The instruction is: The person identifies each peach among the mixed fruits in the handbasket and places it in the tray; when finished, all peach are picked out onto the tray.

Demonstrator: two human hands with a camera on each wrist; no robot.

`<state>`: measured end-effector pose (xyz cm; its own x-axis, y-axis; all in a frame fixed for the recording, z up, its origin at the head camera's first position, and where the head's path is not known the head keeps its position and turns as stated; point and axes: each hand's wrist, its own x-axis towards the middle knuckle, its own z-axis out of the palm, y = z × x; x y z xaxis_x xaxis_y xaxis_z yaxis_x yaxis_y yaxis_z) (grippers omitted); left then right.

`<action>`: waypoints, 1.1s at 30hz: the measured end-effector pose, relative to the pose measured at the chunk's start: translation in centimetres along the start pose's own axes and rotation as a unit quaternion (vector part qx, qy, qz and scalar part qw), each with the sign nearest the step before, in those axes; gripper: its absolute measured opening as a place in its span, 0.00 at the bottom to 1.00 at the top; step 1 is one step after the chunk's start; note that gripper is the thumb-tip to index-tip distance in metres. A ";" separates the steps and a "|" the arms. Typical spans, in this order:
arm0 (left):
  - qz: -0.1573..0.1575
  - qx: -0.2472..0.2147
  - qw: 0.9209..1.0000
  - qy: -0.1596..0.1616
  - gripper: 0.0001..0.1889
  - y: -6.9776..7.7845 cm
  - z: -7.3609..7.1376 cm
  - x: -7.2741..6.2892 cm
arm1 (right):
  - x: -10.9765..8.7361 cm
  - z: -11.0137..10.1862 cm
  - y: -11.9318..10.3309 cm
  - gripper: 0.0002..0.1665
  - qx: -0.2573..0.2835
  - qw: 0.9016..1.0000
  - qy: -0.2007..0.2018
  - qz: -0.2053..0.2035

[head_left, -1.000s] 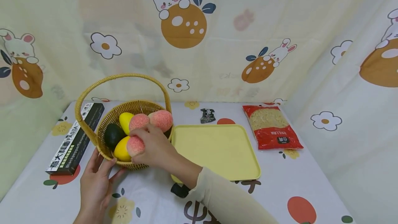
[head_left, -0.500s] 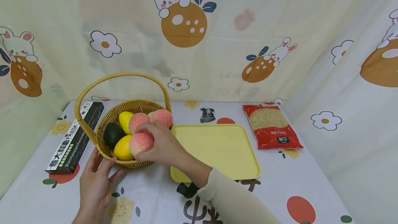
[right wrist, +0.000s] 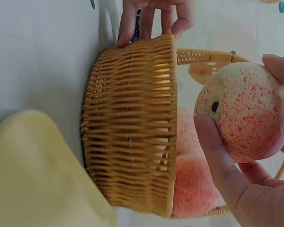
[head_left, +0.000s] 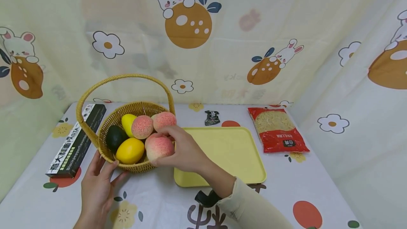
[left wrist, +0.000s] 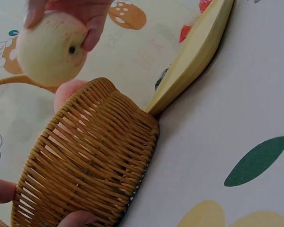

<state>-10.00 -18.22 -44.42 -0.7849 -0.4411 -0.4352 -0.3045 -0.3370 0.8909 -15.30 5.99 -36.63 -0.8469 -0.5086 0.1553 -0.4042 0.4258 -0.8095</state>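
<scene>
My right hand (head_left: pixel 187 149) grips a pink-and-cream peach (head_left: pixel 160 148) between thumb and fingers, over the basket's right front rim. The peach's dark stem hole (right wrist: pixel 215 106) shows in the right wrist view. My left hand (head_left: pixel 98 186) holds the wicker basket (head_left: pixel 140 168) at its front left, thumb at the rim and fingers against the outer wall. Inside the basket lie more peaches (head_left: pixel 142 127), two yellow lemon-like fruits (head_left: pixel 130 151) and a dark green avocado-like fruit (head_left: pixel 116 135). The held peach and right hand partly hide what is behind them.
A yellow tray (head_left: pixel 222 154) lies right of the basket, close to it. Farther right is a red bag of noodles (head_left: pixel 281 130). A small black packet (head_left: pixel 212 118) lies behind the tray. Left of the basket is a black-and-white pasta box (head_left: pixel 76 142). The basket's tall handle (head_left: pixel 127 77) arches overhead.
My right hand has lifted the peach from among the fruit and moved it right, uncovering the front yellow fruit. My left hand and the basket stay in place.
</scene>
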 end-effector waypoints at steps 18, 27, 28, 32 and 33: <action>0.012 -0.006 1.000 0.001 0.41 -0.2 -0.3 0.1 | -2.5 -4.5 3.6 0.35 0.055 0.997 0.030 0.036; 0.009 0.001 1.000 0.000 0.41 -0.2 -0.2 0.1 | -2.6 -6.3 6.0 0.36 0.056 0.994 0.053 0.072; 0.010 0.002 1.000 -0.002 0.41 -0.2 -0.1 0.1 | -2.6 -6.5 6.3 0.36 0.054 0.994 0.056 0.073; 0.011 -0.004 1.000 -0.005 0.41 -0.2 0.0 0.1 | -2.4 -6.8 7.2 0.35 0.045 0.994 0.067 0.077; 0.010 -0.006 1.000 -0.004 0.41 -0.1 0.0 0.1 | -2.3 -6.9 7.4 0.35 0.044 0.993 0.069 0.079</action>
<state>-10.03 -18.21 -44.57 -0.7947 -0.4410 -0.4171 -0.2826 -0.3393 0.8972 -18.74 15.42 -39.08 -0.9393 -0.3301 0.0930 -0.2350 0.4220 -0.8756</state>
